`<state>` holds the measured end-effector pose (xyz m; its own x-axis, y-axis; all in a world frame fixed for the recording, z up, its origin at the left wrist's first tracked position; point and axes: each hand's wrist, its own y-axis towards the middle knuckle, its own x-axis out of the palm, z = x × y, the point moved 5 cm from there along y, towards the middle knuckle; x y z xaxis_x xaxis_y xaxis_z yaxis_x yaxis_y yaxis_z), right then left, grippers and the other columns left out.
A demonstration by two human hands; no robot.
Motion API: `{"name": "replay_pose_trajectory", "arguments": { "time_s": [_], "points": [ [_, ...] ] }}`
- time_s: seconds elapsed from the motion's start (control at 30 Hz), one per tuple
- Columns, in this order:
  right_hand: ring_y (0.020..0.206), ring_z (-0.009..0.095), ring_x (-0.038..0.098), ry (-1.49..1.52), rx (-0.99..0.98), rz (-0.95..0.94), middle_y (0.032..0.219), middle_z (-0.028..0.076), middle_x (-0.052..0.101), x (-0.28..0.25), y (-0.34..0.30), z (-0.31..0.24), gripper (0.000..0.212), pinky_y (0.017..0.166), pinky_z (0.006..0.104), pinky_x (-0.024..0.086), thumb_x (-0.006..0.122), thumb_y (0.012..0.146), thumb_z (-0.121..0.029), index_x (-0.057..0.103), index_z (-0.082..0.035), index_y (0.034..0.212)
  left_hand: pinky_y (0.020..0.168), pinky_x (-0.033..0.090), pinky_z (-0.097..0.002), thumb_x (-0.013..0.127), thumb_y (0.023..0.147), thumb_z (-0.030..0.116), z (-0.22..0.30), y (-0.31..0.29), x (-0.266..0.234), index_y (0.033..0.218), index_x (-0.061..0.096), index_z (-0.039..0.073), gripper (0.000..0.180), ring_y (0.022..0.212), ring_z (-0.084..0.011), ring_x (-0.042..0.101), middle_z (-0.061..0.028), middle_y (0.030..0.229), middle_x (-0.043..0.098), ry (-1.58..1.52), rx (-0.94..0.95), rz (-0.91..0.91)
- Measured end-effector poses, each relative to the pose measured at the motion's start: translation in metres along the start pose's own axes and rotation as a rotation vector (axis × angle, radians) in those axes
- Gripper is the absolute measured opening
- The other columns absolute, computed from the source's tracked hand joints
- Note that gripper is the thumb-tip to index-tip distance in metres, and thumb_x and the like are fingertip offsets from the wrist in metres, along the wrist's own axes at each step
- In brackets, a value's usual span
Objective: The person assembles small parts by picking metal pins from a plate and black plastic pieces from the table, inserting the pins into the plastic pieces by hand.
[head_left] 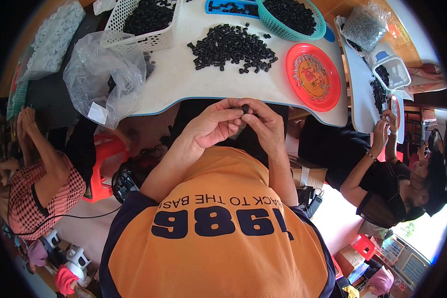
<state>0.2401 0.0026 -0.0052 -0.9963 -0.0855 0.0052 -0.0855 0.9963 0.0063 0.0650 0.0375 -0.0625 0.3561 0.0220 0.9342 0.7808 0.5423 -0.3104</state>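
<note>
Just in front of my chest, near the table's front edge, my two hands meet at a small black cylindrical part (245,108). My left hand (209,126) pinches it from the left with thumb and forefinger. From the other side my right hand (266,125) closes its thumb and fingertips on the same part. Beyond them a loose pile of similar black parts (231,47) lies spread on the white table (169,79). To the right, a red round plate (334,74) holds many tiny silvery pieces.
A white perforated basket (166,37) and a teal basket (278,30) hold more black parts, with a blue tray (214,9) between them. A clear plastic bag (92,69) overhangs the table's left edge. People sit on both sides; the right one (365,169) works with raised hands.
</note>
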Motion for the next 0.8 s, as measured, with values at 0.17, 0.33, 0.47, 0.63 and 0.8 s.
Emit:
{"name": "replay_pose_trajectory", "arguments": {
  "time_s": [0.17,0.33,0.47,0.63,0.8],
  "points": [
    [0.103,0.009,0.062,0.064,-0.009,0.012,0.117,0.000,0.070,0.001,0.000,0.006,0.033,0.091,0.0255,0.056,0.082,0.112,-0.002,0.082,0.001,0.145,0.079,0.060,-0.0233,0.076,0.116,-0.002,-0.003,-0.005,0.012,0.134,0.078,0.006,0.020,0.095,-0.0109,0.072,-0.0035,0.117,0.079,-0.075,-0.007,-0.028],
    [0.104,0.009,0.064,0.109,-0.045,0.038,0.126,0.003,0.075,0.001,0.001,0.002,0.033,0.093,0.0256,0.057,0.083,0.111,-0.002,0.082,0.001,0.144,0.082,0.063,-0.0237,0.073,0.118,0.000,-0.012,-0.004,0.011,0.148,0.076,0.006,0.031,0.100,-0.0120,0.073,-0.0079,0.131,0.080,-0.156,-0.005,-0.072],
    [0.110,0.011,0.067,0.036,-0.053,0.031,0.138,0.007,0.079,-0.005,-0.001,0.004,0.033,0.099,0.0279,0.059,0.085,0.109,-0.006,0.083,-0.001,0.142,0.086,0.064,-0.0269,0.076,0.114,-0.005,-0.012,-0.004,0.023,0.138,0.077,0.005,0.026,0.097,-0.0130,0.073,-0.0055,0.120,0.078,-0.167,-0.021,0.003],
    [0.115,0.016,0.068,-0.063,-0.083,0.033,0.142,0.007,0.081,-0.008,-0.002,0.001,0.033,0.103,0.0327,0.059,0.086,0.109,-0.011,0.084,-0.004,0.142,0.087,0.064,-0.0273,0.077,0.114,-0.003,-0.013,0.000,0.023,0.138,0.076,0.004,0.025,0.097,-0.0134,0.073,-0.0071,0.120,0.079,-0.146,-0.026,-0.005],
    [0.119,0.021,0.072,-0.115,-0.109,0.045,0.140,0.009,0.083,-0.012,-0.004,0.005,0.032,0.107,0.0346,0.059,0.086,0.109,-0.013,0.084,-0.004,0.140,0.082,0.064,-0.0264,0.080,0.114,0.001,-0.006,0.001,0.024,0.133,0.076,0.004,0.020,0.092,-0.0133,0.074,-0.0075,0.115,0.080,-0.040,0.000,0.042]
  ]
}}
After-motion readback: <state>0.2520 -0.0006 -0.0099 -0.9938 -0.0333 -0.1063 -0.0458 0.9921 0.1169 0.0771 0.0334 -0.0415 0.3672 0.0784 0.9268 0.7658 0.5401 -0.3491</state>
